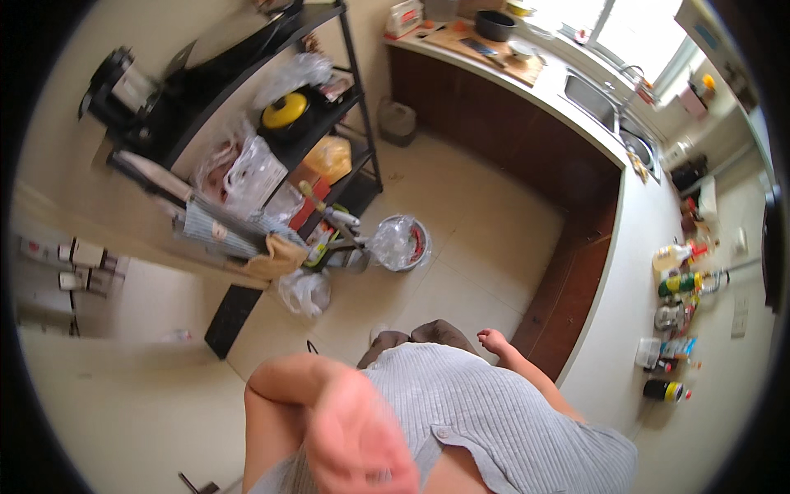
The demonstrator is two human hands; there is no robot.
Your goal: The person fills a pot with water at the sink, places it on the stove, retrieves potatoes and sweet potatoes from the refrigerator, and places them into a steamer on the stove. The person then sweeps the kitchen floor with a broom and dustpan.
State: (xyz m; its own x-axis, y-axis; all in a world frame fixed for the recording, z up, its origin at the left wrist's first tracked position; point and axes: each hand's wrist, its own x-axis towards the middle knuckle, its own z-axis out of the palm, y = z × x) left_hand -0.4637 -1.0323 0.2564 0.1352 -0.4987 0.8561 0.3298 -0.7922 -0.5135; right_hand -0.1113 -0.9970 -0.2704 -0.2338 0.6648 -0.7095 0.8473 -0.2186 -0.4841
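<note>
My left hand [361,432] is raised close in front of my chest, near the camera and blurred by motion. Its fingers point toward the bottom of the picture, and I see nothing held in it. My right hand [492,340] hangs low by my right side, its fingers loosely curled with no object visible in them. Beside it are the dark brown cabinet doors [558,309] under the white countertop [608,309]. I wear a grey ribbed top [457,395] and dark trousers [441,336].
A black shelf rack [364,117] at left holds plastic bags and a yellow-lidded pot [285,111]. A bin with a plastic liner [398,244] stands on the tiled floor. The far counter bears a wooden cutting board [453,43], a dark pot [495,26] and a sink [589,96]. Bottles [679,284] line the right.
</note>
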